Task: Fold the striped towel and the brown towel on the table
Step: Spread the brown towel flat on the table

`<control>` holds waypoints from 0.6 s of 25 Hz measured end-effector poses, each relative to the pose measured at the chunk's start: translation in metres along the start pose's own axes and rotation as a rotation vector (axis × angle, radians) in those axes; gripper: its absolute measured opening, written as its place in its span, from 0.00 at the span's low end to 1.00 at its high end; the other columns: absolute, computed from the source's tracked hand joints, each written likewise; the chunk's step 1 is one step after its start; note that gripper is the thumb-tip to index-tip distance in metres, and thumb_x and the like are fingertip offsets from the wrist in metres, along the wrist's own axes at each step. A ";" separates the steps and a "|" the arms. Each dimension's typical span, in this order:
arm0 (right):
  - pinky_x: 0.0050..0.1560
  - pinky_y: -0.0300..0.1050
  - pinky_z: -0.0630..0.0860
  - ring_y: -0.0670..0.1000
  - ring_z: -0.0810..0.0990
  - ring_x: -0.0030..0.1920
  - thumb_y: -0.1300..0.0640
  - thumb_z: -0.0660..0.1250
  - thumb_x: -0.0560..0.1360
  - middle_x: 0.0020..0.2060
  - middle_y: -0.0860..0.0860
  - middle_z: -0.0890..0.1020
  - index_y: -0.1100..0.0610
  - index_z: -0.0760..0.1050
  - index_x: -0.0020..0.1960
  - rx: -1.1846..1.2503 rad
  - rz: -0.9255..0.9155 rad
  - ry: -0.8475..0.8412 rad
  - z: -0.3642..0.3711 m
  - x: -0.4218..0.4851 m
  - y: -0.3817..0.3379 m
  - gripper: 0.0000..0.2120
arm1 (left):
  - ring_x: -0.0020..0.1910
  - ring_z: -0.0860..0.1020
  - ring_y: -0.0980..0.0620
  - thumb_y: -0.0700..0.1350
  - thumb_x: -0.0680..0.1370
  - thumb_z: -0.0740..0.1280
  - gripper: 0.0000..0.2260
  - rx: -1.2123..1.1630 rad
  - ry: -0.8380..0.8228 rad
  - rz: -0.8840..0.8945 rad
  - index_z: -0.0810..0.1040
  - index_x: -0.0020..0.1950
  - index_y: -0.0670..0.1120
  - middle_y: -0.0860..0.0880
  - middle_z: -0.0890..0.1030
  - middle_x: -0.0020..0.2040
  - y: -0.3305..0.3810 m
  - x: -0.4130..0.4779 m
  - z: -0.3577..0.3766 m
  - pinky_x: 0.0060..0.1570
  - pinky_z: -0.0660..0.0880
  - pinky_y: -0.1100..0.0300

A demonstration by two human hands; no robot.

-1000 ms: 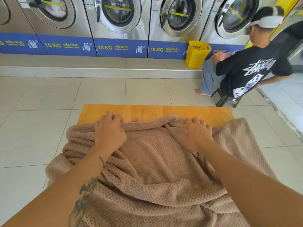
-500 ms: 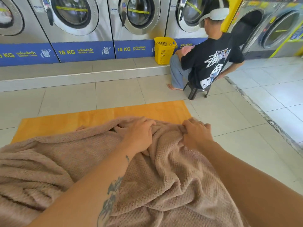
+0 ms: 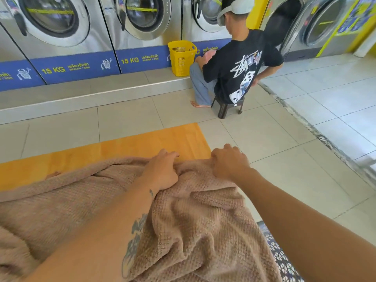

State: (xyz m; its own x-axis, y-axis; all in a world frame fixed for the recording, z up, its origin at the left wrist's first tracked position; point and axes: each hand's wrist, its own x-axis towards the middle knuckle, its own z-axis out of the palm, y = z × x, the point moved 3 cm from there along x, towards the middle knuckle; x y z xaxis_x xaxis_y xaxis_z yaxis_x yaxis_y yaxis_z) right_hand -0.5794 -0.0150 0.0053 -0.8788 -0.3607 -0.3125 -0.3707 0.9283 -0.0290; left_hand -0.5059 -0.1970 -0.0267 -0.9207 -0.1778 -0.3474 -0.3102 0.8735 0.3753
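The brown towel (image 3: 193,216) lies rumpled over the near part of the orange wooden table (image 3: 142,145), hanging off its right end. My left hand (image 3: 162,169) rests on the towel's far edge with fingers curled into the cloth. Just to its right, my right hand (image 3: 228,161) pinches the same edge at the table's right corner. Both forearms reach across the towel. A dark patterned cloth (image 3: 280,259) peeks out under the towel at the lower right. No striped towel can be made out.
A row of steel washing machines (image 3: 140,19) stands on a raised step at the back. A yellow laundry basket (image 3: 181,58) sits on the step. A person in a black shirt (image 3: 238,66) sits on a low stool (image 3: 225,107) beyond the table's right end. Tiled floor surrounds the table.
My view has swung right. Both hands slid along the towel's far edge to the table's right end, and they are now close together.
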 end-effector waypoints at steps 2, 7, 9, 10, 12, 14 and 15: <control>0.59 0.54 0.73 0.58 0.72 0.60 0.51 0.62 0.76 0.58 0.54 0.73 0.50 0.74 0.62 0.050 -0.011 -0.022 0.010 0.012 0.003 0.16 | 0.57 0.74 0.45 0.40 0.76 0.65 0.16 0.003 0.004 -0.008 0.75 0.63 0.52 0.49 0.74 0.60 0.004 -0.001 0.002 0.46 0.72 0.52; 0.48 0.51 0.75 0.59 0.78 0.48 0.47 0.55 0.76 0.46 0.56 0.79 0.57 0.74 0.43 0.514 0.146 -0.096 0.008 0.029 0.021 0.15 | 0.42 0.73 0.53 0.43 0.77 0.67 0.02 -0.240 0.142 -0.042 0.78 0.45 0.50 0.54 0.75 0.43 0.001 -0.003 -0.017 0.38 0.67 0.57; 0.46 0.48 0.75 0.56 0.78 0.48 0.52 0.57 0.76 0.47 0.53 0.80 0.56 0.76 0.45 0.455 0.102 -0.124 0.005 0.031 0.024 0.11 | 0.42 0.74 0.54 0.45 0.78 0.68 0.04 -0.312 0.183 -0.046 0.78 0.43 0.51 0.54 0.76 0.41 -0.001 -0.002 -0.028 0.39 0.68 0.57; 0.43 0.46 0.74 0.54 0.78 0.47 0.57 0.58 0.75 0.48 0.51 0.79 0.55 0.78 0.48 0.427 0.049 -0.198 0.005 0.028 0.023 0.10 | 0.42 0.74 0.53 0.46 0.78 0.69 0.04 -0.333 0.212 -0.039 0.78 0.43 0.52 0.53 0.76 0.41 -0.001 -0.001 -0.032 0.39 0.68 0.57; 0.40 0.43 0.74 0.52 0.79 0.46 0.62 0.59 0.73 0.47 0.50 0.79 0.53 0.80 0.49 0.390 -0.027 -0.304 0.006 0.024 0.019 0.13 | 0.41 0.75 0.53 0.46 0.78 0.69 0.05 -0.368 0.302 -0.008 0.78 0.43 0.53 0.53 0.77 0.39 0.001 0.000 -0.041 0.38 0.69 0.58; 0.42 0.46 0.76 0.55 0.80 0.46 0.62 0.60 0.72 0.45 0.52 0.82 0.53 0.81 0.46 0.342 -0.037 -0.230 -0.002 0.026 0.016 0.11 | 0.41 0.76 0.51 0.46 0.78 0.69 0.05 -0.365 0.395 0.033 0.78 0.42 0.53 0.53 0.78 0.38 0.004 0.002 -0.050 0.39 0.71 0.56; 0.44 0.47 0.77 0.56 0.80 0.46 0.61 0.61 0.73 0.44 0.52 0.82 0.53 0.80 0.46 0.325 -0.012 -0.119 -0.012 0.030 0.014 0.10 | 0.41 0.77 0.51 0.46 0.78 0.69 0.05 -0.359 0.446 0.042 0.78 0.42 0.53 0.53 0.78 0.38 0.005 0.005 -0.054 0.41 0.73 0.55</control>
State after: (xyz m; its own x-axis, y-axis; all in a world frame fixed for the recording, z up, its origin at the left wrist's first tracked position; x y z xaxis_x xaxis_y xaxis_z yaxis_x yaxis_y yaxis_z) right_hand -0.6147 -0.0142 0.0070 -0.8269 -0.3762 -0.4180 -0.2487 0.9113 -0.3282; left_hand -0.5245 -0.2180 0.0203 -0.9207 -0.3881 0.0411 -0.2602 0.6890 0.6765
